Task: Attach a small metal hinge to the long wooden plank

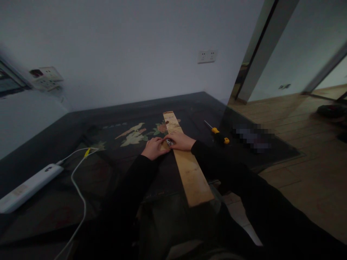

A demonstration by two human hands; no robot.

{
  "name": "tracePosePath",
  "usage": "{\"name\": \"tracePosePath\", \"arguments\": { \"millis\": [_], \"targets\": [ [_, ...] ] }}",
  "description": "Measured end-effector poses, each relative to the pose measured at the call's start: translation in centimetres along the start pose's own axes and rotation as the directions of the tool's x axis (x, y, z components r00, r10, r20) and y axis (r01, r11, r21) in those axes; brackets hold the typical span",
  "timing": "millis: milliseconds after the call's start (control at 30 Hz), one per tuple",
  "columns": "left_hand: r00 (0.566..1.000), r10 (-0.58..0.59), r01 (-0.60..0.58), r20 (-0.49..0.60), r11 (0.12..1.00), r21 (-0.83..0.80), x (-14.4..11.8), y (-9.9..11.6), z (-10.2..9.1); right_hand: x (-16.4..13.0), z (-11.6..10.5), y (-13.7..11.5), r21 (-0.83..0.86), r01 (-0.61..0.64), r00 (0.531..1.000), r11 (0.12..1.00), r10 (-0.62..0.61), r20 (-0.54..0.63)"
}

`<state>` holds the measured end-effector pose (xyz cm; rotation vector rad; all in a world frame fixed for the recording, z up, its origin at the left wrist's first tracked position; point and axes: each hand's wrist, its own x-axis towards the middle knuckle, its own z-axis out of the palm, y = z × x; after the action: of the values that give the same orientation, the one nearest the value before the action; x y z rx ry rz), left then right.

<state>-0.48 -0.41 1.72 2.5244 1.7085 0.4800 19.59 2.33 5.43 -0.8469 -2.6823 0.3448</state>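
Two hands met on one long wooden plank [189,169] that lay across your dark worktop [54,144], running from 12 o'clock toward 5. Your left hand [154,148] curled at its 9 o'clock edge; your right hand [180,141] pressed flat, both touching a small metal piece [169,142]. At 3 o'clock lay a yellow-handled screwdriver [218,134].

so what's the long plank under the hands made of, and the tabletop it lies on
The plank looks like bare, pale wood or bamboo: tan, matt, with faint lengthwise streaks. The tabletop seems dark and glossy, maybe lacquer or glass over an inlaid leaf-and-flower picture; it gives dim reflections. The left hand and right hand press on the plank around a small item, too small to identify.
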Motion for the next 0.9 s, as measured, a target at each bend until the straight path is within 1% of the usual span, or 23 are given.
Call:
{"name": "tracePosePath", "arguments": {
  "millis": [133,333,467,667,900],
  "targets": [
    [1.0,0.008,-0.008,-0.004,1.0,0.001,0.0,0.1,-0.1,0.3,0.2,0.1,-0.009,-0.018,1.0,1.0,0.018,-0.012],
    [1.0,0.012,-0.012,-0.007,1.0,-0.007,0.1,0.1,-0.3,0.3,0.6,0.7,-0.015,0.008,0.998,1.0,-0.009,-0.056],
    [1.0,0.013,-0.013,0.003,1.0,-0.013,0.1,0.0,-0.2,0.3,0.8,1.4,0.05,0.023,0.997,0.998,-0.019,-0.078],
    [1.0,-0.007,0.007,0.021,1.0,-0.018,0.1,0.0,-0.1,0.3,0.8,1.8,0.139,0.016,0.993,0.99,0.001,-0.116],
    [0.999,-0.028,0.029,0.029,0.999,-0.022,0.2,-0.2,-0.2,-0.2,0.5,1.6,0.178,-0.011,0.992,0.984,0.033,-0.125]
  ]
}}
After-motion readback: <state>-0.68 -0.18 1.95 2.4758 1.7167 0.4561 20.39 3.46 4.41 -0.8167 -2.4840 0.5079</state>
